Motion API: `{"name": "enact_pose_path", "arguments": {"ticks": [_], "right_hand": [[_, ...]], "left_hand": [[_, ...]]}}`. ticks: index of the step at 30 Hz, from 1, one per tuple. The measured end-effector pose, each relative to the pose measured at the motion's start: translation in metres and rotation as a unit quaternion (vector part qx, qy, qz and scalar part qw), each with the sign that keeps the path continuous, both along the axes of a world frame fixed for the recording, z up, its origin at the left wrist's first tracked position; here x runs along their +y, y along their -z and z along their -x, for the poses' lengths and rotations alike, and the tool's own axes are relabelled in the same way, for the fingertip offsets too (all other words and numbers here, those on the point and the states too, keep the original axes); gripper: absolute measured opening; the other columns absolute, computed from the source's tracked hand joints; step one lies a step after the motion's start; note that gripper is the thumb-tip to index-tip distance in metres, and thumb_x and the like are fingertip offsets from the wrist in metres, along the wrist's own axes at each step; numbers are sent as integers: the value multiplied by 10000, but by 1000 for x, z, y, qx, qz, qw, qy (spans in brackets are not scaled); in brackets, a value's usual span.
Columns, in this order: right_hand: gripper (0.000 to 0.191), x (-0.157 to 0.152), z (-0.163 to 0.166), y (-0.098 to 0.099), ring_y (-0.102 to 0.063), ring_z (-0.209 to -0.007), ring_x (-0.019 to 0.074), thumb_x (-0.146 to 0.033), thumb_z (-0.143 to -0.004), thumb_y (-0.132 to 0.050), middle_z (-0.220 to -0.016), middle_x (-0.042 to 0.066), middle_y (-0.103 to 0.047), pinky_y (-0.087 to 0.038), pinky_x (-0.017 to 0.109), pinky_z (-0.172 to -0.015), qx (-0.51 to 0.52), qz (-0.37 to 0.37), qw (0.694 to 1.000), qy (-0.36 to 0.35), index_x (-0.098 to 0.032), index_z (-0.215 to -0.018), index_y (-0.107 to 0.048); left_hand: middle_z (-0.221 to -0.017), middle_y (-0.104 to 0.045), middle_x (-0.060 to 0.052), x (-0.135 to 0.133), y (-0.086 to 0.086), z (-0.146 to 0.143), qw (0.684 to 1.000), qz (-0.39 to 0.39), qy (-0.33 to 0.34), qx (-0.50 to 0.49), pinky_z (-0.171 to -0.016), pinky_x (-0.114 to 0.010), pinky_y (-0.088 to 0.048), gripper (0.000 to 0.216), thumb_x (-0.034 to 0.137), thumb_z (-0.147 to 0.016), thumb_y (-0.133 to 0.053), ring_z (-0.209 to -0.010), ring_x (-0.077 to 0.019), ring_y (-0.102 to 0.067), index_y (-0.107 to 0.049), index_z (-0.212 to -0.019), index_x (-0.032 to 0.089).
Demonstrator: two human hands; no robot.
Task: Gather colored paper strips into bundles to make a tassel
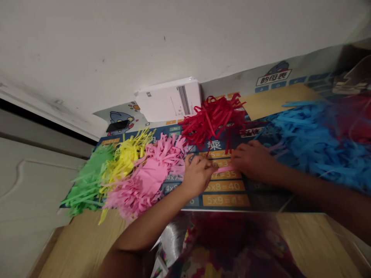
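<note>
Paper strips sorted by colour along the bench [87,247], one pink strip between my hands.

From the left of the frame I saw the green pile [89,181], yellow pile [127,156] and pink pile [145,179] lying side by side, each colour kept apart, it seemed, for sorting. At centre my left hand [197,175] pinched one end of the pink strip [224,169], grip narrow on it; my right hand [252,160] pressed flat on the other end, likely to hold it straight. The red pile [213,117] sat above them, the blue pile [313,146] at right.
</note>
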State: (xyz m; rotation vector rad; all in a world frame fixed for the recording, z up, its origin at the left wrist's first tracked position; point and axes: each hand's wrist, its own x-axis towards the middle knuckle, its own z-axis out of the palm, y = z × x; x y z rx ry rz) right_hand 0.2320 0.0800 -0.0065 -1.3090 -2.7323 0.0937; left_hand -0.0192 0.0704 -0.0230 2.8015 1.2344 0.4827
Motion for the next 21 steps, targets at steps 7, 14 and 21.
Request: {"name": "enact_pose_path", "arguments": {"ticks": [7,14,21], "right_hand": [[222,-6,9,2,-529,-933,233,-139,-952,-527,-858,68,-684,-271,423,-858,-13,-88,990,-112,-179,-797,-681],[164,-8,20,6,-528,-949,246,-255,-951,-554,-923,77,-698,-267,418,-827,9,-108,993,-45,-180,-877,-681],[293,-23,4,26,-526,-939,235,-178,-1013,-415,-920,67,-701,-271,412,-856,24,-121,992,-18,-219,-892,-678]], "left_hand": [[-893,-686,-47,-2,-14,-15,986,-79,110,98,-1085,-534,-247,192,267,-955,-533,-1037,-244,-547,-706,-899,206],[-839,-689,-38,3,-9,-24,990,-96,69,81,-1050,-527,-256,245,273,-975,-498,-967,-224,-546,-697,-850,204],[-875,-728,-9,-8,2,-10,996,-69,34,37,-1027,-494,-269,203,249,-973,-542,-953,-202,-579,-703,-851,238]]}}
